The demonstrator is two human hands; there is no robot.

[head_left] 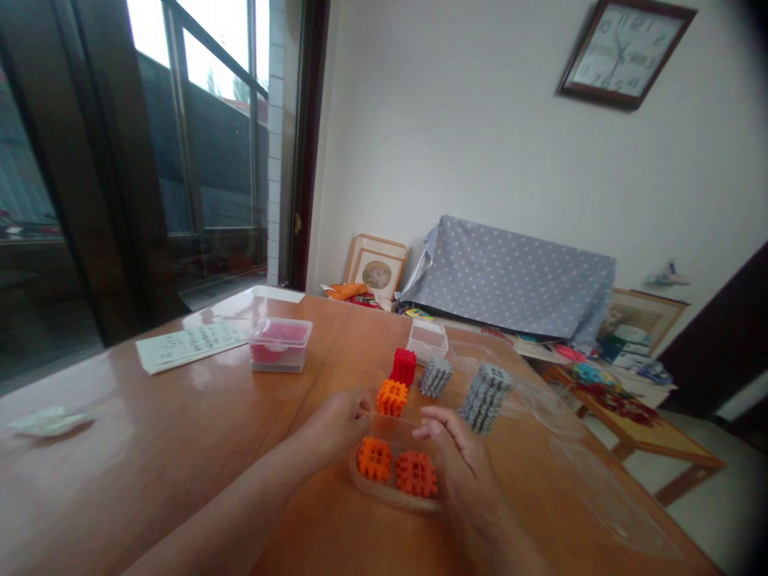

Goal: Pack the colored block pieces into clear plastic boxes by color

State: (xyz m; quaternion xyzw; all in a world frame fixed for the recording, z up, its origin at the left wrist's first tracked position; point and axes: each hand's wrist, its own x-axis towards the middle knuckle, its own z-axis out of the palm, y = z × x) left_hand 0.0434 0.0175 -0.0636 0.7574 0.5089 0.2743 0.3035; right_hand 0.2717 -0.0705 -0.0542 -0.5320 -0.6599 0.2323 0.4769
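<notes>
A clear plastic container (pixel 390 500) stands on the table in front of me. Inside it are stacks of square interlocking pieces, one orange (pixel 374 460) and one red-orange (pixel 416 474). My left hand (pixel 343 420) is closed at the container's far left rim, fingers pinched together there. Over the right side reaches my right hand (pixel 459 448), its fingers loosely bent and apart, with nothing visible between them. Just beyond the container are another orange stack (pixel 392 398), a red stack (pixel 404 366), a short grey stack (pixel 436 377) and a taller, leaning grey stack (pixel 485 398).
A lidded clear box (pixel 281 346) with pink contents sits left of centre, beside handwritten paper (pixel 186 346). A small clear box (pixel 428 340) stands behind the stacks. Clear lids (pixel 612 496) lie along the right edge. Crumpled white material (pixel 51 422) is far left.
</notes>
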